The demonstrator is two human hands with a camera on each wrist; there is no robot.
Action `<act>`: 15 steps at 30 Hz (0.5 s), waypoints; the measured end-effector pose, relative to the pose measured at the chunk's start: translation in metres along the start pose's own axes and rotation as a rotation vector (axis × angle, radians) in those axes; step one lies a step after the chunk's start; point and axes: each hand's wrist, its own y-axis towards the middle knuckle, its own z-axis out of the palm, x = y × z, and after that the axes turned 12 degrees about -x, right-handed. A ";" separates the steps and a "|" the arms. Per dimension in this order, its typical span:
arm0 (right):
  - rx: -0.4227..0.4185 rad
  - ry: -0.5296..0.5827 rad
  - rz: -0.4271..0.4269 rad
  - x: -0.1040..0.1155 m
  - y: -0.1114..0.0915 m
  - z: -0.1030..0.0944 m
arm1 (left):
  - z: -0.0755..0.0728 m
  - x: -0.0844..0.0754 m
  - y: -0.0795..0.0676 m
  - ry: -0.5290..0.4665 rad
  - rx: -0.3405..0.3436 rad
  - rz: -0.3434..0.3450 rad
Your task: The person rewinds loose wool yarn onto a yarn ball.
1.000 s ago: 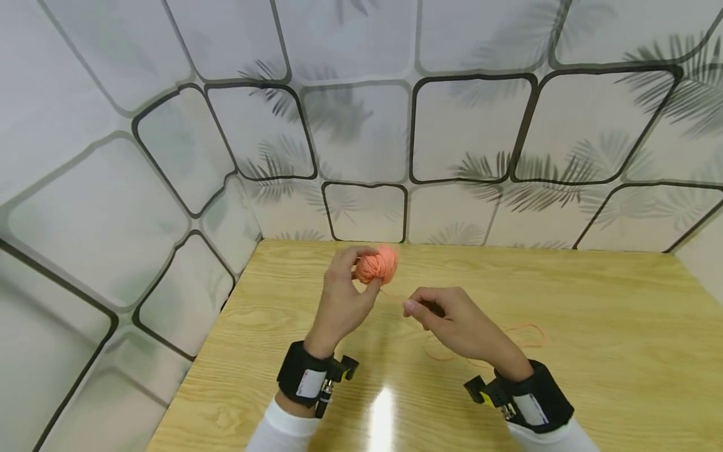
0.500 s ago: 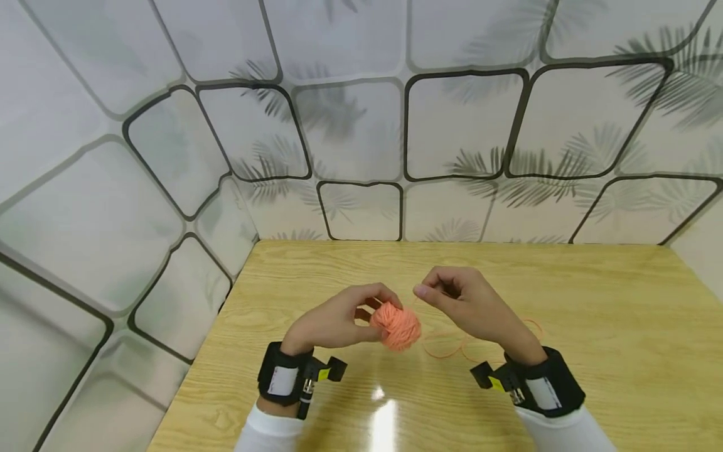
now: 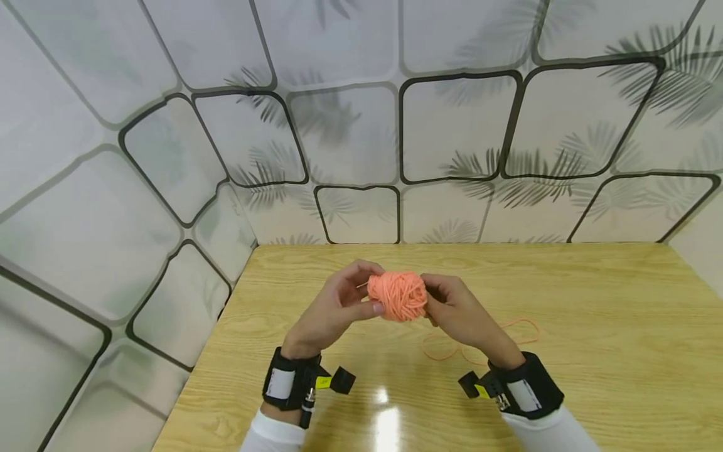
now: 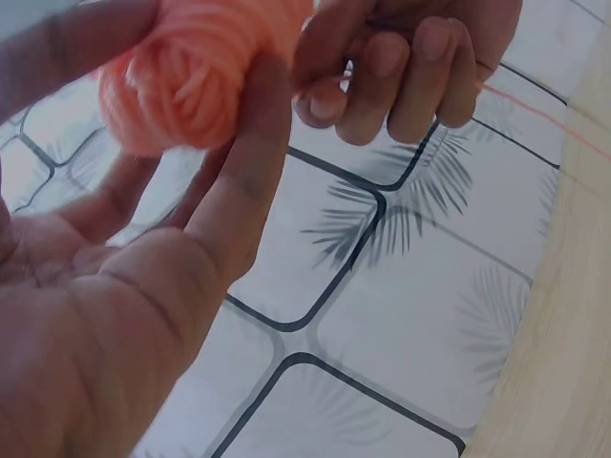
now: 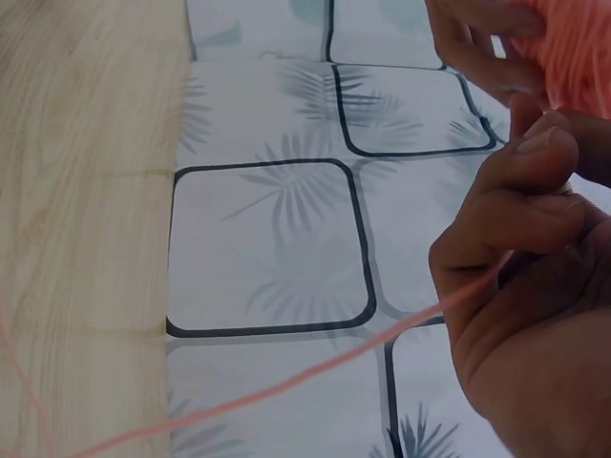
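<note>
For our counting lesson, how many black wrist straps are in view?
2: the left strap, on the wrist below the left hand; the right strap, below the right hand. Any under the white sleeves would be hidden.

Wht sleeves, blk wrist straps w/ wht patches, yel tags

This is an indoor place; home or office, I cannot tell. Leaf-printed walls meet behind the wooden-looking surface's far left corner.
</note>
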 end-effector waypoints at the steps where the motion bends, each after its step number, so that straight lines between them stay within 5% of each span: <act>1: 0.001 -0.016 0.006 -0.001 0.000 0.002 | 0.000 0.001 0.000 -0.008 -0.040 -0.003; 5: 0.013 -0.127 0.022 -0.001 -0.002 0.008 | 0.001 0.004 0.003 -0.021 -0.215 0.015; 9: 0.050 -0.236 0.010 -0.001 -0.005 0.013 | 0.003 0.006 0.009 0.117 -0.384 0.084; 15: 0.054 -0.284 0.008 0.002 -0.006 0.016 | 0.009 0.001 0.010 0.394 -0.472 0.138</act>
